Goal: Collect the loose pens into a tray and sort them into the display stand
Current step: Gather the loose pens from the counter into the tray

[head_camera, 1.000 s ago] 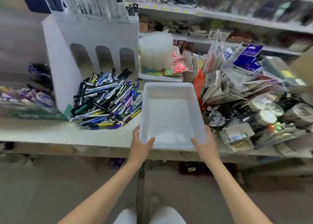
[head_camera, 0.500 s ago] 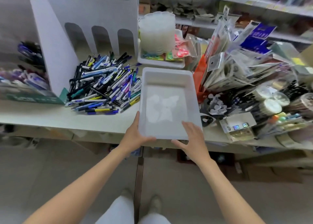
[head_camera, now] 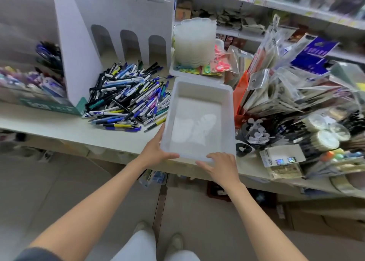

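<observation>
An empty white plastic tray sits on the counter, its near end at the counter's front edge. My left hand grips the tray's near left corner, thumb over the rim. My right hand rests on the near rim with fingers spread flat. Left of the tray lies a big heap of loose pens, blue, black, white and yellow. Behind the heap stands a white cardboard display stand with three arched slots.
A stack of translucent plastic dishes in a small white tray stands behind the big tray. Packaged stationery and tape rolls crowd the counter to the right. More pens fill a display at far left. Shelves run behind.
My right hand left the tray's right side and came to lie on the near rim. The view drew closer to the counter, and the tray kept its place.
</observation>
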